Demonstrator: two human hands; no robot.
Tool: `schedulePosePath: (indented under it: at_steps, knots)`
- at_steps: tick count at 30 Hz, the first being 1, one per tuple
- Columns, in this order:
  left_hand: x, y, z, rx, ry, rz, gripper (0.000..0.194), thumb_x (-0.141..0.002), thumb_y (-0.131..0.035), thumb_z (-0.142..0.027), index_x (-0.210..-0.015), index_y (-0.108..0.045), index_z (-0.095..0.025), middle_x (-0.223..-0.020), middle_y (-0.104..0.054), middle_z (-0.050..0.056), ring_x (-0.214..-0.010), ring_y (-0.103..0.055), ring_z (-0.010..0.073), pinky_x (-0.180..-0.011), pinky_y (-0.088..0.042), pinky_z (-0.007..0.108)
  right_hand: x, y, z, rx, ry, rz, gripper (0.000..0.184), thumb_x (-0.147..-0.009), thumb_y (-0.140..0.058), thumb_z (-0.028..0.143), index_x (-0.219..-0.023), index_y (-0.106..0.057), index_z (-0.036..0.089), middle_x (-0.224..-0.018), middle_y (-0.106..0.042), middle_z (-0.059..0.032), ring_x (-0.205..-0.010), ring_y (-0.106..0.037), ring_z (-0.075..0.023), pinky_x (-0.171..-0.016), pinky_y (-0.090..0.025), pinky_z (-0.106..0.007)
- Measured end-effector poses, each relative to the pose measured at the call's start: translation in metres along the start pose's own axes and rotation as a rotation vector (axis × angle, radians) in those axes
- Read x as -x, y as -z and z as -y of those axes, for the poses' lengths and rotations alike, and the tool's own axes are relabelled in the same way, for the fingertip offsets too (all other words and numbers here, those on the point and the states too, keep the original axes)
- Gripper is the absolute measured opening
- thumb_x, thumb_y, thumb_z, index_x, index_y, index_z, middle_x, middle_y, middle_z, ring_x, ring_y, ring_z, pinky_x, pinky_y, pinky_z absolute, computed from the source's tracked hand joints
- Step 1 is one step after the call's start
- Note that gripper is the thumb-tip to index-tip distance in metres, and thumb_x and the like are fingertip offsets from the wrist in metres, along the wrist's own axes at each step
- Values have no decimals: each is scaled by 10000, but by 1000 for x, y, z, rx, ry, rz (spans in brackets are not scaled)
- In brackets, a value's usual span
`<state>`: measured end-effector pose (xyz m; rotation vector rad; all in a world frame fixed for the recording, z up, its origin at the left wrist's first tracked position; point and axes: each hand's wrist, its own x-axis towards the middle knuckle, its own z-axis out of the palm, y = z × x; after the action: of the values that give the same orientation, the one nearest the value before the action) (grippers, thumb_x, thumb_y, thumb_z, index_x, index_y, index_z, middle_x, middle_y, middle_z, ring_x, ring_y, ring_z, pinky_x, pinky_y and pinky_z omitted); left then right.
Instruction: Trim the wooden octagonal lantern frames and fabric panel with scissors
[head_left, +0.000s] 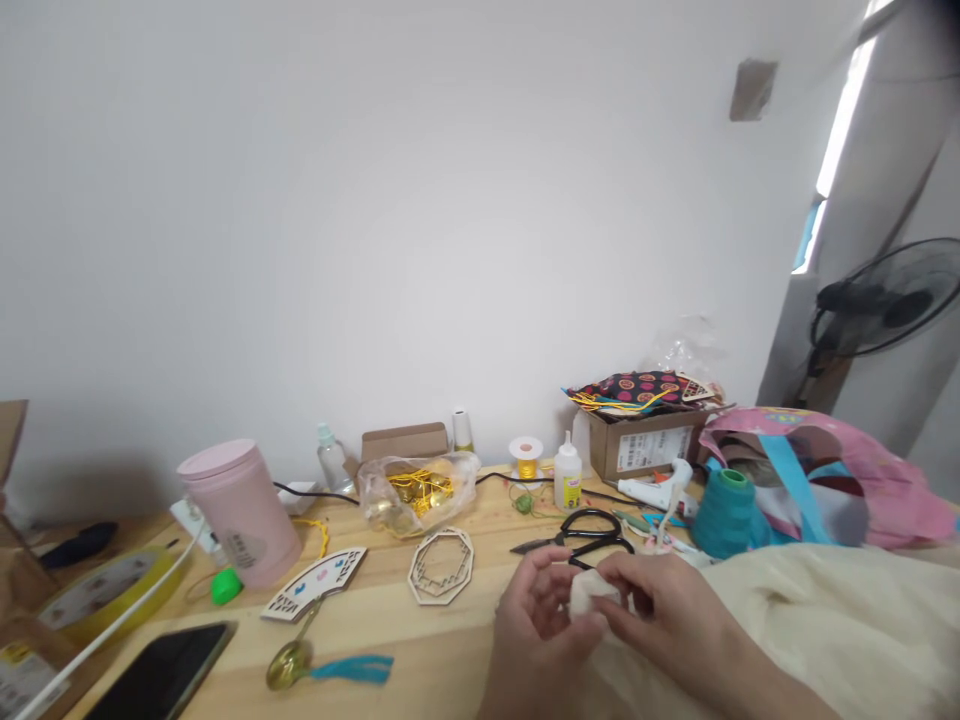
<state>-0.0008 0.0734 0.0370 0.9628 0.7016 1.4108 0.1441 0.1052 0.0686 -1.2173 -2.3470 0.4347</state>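
Observation:
Both my hands meet low in the middle of the wooden table. My left hand and my right hand pinch a small cream-white wad of cloth between their fingers. The wad seems joined to a large cream fabric that covers my right forearm. Black scissors lie just beyond my fingertips. A teal thread spool stands right of the scissors.
A wooden octagon frame, a wooden fan piece, a gold spoon-like charm with a teal tassel, a pink cup, a phone, a glue bottle, a glue gun, a cardboard box, a pink bag and a fan are about.

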Motion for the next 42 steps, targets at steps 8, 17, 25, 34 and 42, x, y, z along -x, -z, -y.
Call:
schedulePosePath:
  at_steps: [8, 17, 25, 34, 42]
  knots:
    - [-1, 1, -6, -299, 33, -128, 51, -618, -655, -155, -621, -610, -131, -591, -613, 7, -592, -541, 123, -573, -407, 227, 5, 4, 1, -60, -65, 62, 105, -631, -568, 208, -732, -592, 219, -611, -578, 36, -511, -489, -108, -472, -319, -199]
    - [2, -3, 1, 254, 158, -61, 262, -677, -628, -365, -703, -443, -181, -596, -522, -50, -529, -475, 79, -532, -383, 211, 26, 8, -16, -407, -113, 184, 218, -716, -528, 281, -911, -598, 213, -827, -633, -20, -685, -552, -144, -546, -403, -206]
    - [-2, 6, 12, 35, 90, 21, 268, -714, -579, -394, -683, -415, -183, -523, -431, -77, -457, -362, 53, -459, -273, 180, 19, 1, -8, -154, 21, 14, 145, -722, -496, 195, -670, -632, 206, -570, -607, 24, -473, -480, -98, -427, -330, -194]
    - [2, 2, -6, -290, 114, 46, 183, -635, -659, -270, -730, -564, -145, -611, -538, -21, -577, -461, 103, -545, -340, 212, 44, 10, -25, 328, 550, -454, 145, -752, -523, 149, -867, -584, 212, -653, -638, -27, -549, -548, -137, -494, -390, -233]
    - [6, 1, -4, -322, 126, 58, 87, -618, -644, -183, -660, -575, -149, -576, -535, -31, -550, -461, 97, -505, -316, 190, 31, -3, -12, -168, 17, -7, 155, -751, -473, 206, -861, -581, 219, -592, -588, 34, -439, -472, -80, -398, -332, -169]
